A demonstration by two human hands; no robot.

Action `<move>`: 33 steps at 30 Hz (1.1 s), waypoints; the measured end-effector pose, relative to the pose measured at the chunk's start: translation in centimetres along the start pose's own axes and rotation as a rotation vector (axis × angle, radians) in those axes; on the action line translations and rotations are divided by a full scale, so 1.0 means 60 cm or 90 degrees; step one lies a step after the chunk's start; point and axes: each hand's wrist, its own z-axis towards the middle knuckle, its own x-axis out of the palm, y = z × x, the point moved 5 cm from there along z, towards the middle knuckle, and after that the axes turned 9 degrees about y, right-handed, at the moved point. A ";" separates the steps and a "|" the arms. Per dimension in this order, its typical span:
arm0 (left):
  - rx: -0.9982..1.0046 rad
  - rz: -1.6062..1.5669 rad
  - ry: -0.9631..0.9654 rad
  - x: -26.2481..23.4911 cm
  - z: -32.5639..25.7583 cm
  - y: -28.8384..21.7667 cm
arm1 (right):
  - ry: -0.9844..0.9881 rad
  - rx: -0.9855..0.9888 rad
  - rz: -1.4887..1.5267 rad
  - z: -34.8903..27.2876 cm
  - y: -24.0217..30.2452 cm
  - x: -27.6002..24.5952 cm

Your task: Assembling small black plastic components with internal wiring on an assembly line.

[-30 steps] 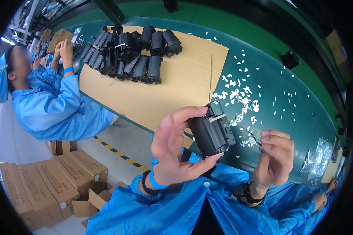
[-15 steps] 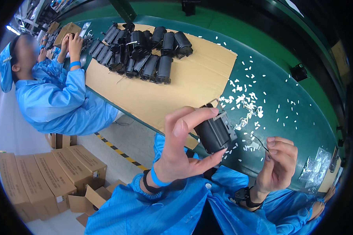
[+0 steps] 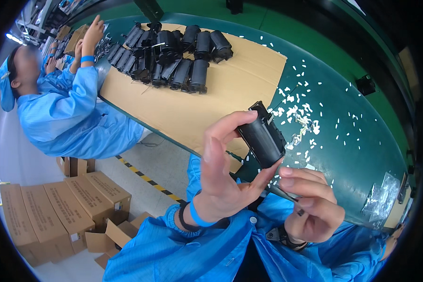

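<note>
My left hand (image 3: pixel 221 183) grips a black cylindrical unit (image 3: pixel 264 141) between thumb and fingers, holding it tilted above the table's near edge. Close below its lower end, my right hand (image 3: pixel 315 207) is closed in a pinch on a thin dark wire (image 3: pixel 287 194). A small dark tip of the wire shows at the fingers; whether its other end joins the unit is hidden. Many similar black cylindrical units (image 3: pixel 174 70) lie in a pile on a cardboard sheet (image 3: pixel 235 94) farther off to the left.
Small white pieces (image 3: pixel 293 113) are scattered over the green table (image 3: pixel 362 160), with clear plastic bags (image 3: pixel 380 197) at its right end. A co-worker in blue (image 3: pixel 66 113) sits at the left, above closed cartons (image 3: pixel 56 211) and an open box (image 3: pixel 117 232) on the floor.
My left hand has turned the black unit, so its metal-plated side no longer faces me. My right hand has moved left with the wire, close to the unit. The co-worker has raised a hand.
</note>
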 end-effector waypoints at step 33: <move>0.019 -0.348 -0.215 -0.016 -0.023 0.019 | 0.018 -0.032 -0.099 -0.008 0.007 -0.042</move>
